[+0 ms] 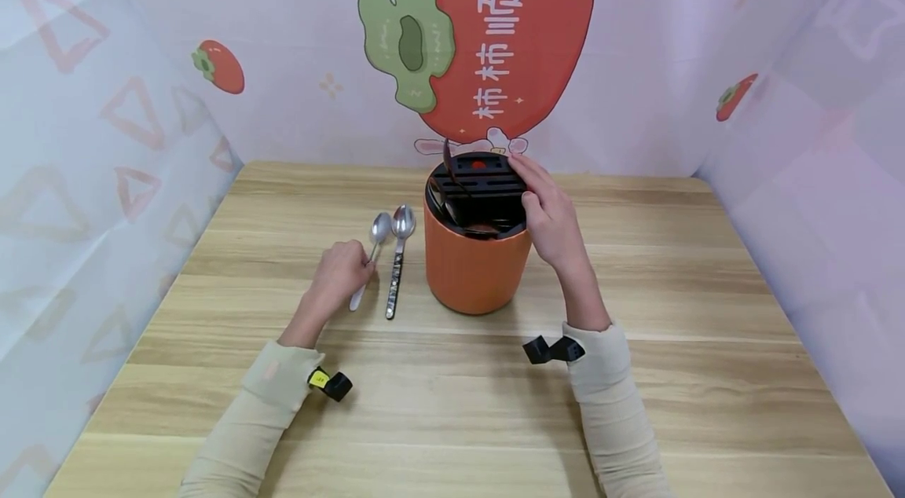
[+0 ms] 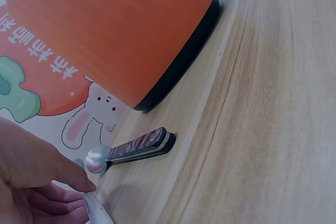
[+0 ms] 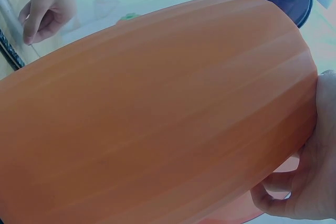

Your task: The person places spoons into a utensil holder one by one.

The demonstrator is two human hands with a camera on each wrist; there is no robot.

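My left hand (image 1: 338, 278) pinches a spoon with a white handle (image 2: 94, 208) between thumb and fingers; its silver bowl (image 1: 381, 226) points away from me over the table. Just right of it lies a second spoon with a dark patterned handle (image 1: 394, 282), untouched. My right hand (image 1: 555, 223) rests against the right rim of an orange utensil holder (image 1: 475, 274), its fingers laid along the edge. A black slotted insert (image 1: 488, 182) sits in the holder's top. Dark utensils (image 1: 448, 160) stand at the holder's left side; their lower parts are hidden.
The wooden table (image 1: 438, 411) reaches back to a printed cloth wall (image 1: 304, 121) with a large persimmon picture. Similar cloth stands along both sides. A small black camera (image 1: 339, 386) is strapped at the left wrist, another (image 1: 539, 350) at the right.
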